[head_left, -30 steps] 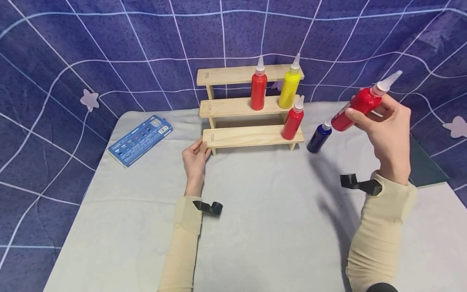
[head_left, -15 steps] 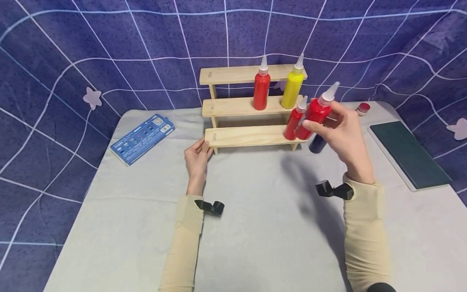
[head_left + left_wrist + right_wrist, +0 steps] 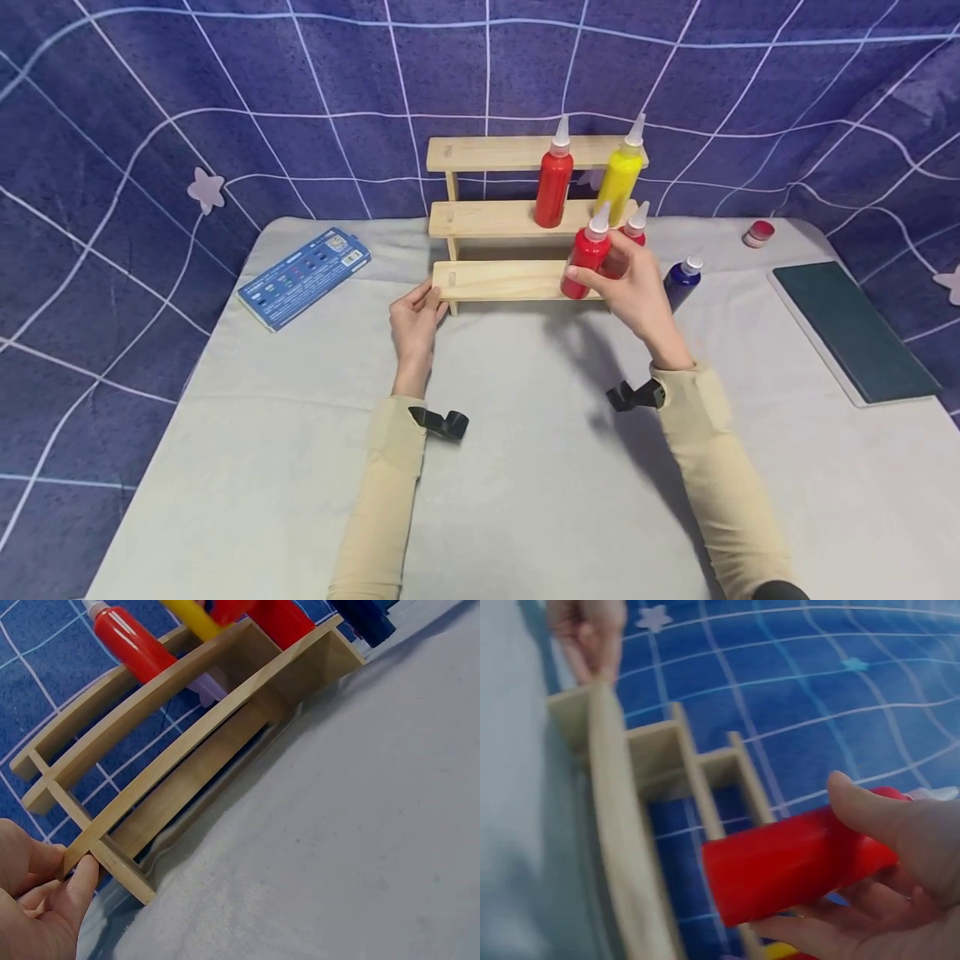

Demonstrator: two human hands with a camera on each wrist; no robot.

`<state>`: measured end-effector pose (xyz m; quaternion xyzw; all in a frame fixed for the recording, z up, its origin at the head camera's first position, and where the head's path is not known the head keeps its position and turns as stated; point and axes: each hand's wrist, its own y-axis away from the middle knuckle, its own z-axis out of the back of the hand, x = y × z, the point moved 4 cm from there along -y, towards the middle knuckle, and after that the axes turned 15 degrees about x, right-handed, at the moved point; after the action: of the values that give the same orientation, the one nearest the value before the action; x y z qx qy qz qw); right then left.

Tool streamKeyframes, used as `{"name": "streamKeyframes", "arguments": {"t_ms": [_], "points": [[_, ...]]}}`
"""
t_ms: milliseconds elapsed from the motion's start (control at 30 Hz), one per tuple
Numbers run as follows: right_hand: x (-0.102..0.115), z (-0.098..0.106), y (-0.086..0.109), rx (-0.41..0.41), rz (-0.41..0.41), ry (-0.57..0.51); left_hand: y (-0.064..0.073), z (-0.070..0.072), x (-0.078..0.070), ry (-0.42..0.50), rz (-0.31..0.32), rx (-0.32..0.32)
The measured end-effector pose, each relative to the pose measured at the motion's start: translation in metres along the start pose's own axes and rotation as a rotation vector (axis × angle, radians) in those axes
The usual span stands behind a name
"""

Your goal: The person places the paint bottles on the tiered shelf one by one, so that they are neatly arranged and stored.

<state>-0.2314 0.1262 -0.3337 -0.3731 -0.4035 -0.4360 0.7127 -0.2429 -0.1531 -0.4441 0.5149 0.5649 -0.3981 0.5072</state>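
Note:
A three-tier wooden shelf (image 3: 491,280) stands at the back of the table. My left hand (image 3: 414,327) pinches the left end of its lowest board, thumb and fingers around the wood in the left wrist view. In my right hand (image 3: 642,293) is a red squeeze bottle (image 3: 582,268) with a white nozzle, held near the lowest board's right part; whether its base touches the board I cannot tell. Behind that hand, another red bottle (image 3: 634,233) is mostly hidden. On the middle board stand a red bottle (image 3: 553,193) and a yellow bottle (image 3: 620,179).
A dark blue bottle (image 3: 681,282) stands on the table right of the shelf. Farther right are a small red-lidded jar (image 3: 758,234) and a dark green book-like slab (image 3: 855,329). A blue printed box (image 3: 303,277) lies at left. Patterned cloth (image 3: 337,83) hangs behind.
My right hand has carried the red bottle leftward and down, from above the blue bottle to the lowest board. The left hand keeps its grip on the shelf. The view has shifted slightly.

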Motion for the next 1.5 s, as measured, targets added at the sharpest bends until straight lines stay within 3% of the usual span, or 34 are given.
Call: {"name": "streamKeyframes", "arguments": {"t_ms": [200,567,767,1100,1267,1500], "points": [[-0.018,-0.016,-0.012,-0.043,-0.01,-0.053,-0.001,-0.001,0.001,-0.039,-0.008,0.011],[-0.034,-0.027,-0.021,-0.125,-0.048,-0.111,0.001,-0.001,-0.001,-0.02,-0.011,0.01],[-0.024,-0.029,-0.019,-0.099,-0.095,-0.09,0.001,-0.002,0.0,-0.016,-0.008,0.009],[-0.038,-0.031,-0.024,-0.074,-0.092,-0.057,-0.001,-0.001,0.0,-0.034,-0.005,-0.002],[-0.029,-0.026,-0.019,-0.013,-0.107,-0.016,0.0,0.0,0.0,-0.033,0.001,-0.002],[0.014,-0.007,0.001,0.057,-0.087,0.021,0.001,-0.001,0.0,-0.022,-0.013,0.008]]}}
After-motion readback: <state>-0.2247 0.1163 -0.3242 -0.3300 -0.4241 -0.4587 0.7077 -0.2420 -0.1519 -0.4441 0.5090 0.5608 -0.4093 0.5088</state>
